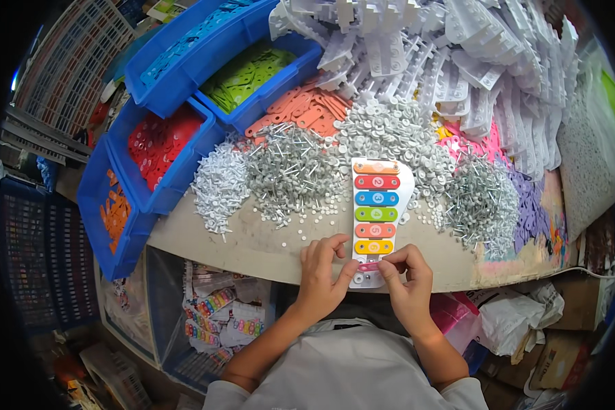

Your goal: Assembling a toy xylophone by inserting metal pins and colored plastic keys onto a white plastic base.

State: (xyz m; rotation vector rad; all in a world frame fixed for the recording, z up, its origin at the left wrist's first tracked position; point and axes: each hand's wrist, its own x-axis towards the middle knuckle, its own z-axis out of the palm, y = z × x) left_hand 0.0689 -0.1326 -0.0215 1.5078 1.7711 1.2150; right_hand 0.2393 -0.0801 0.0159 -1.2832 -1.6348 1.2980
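Workroom surroundings, located relative to the right grip (408,277). The beige counter (266,253) extends beyond the grip and to both sides, its surface stained with colour at the right end. Far left: a dark blue slotted crate (55,256); beyond it, a pale rack (75,61) and a small bright patch of light (14,82). Lower left, below the counter's edge: a blue container (171,301). Lower right: cardboard boxes (559,369) and a crumpled white bag (512,318). Farther right: a white cable (598,272).
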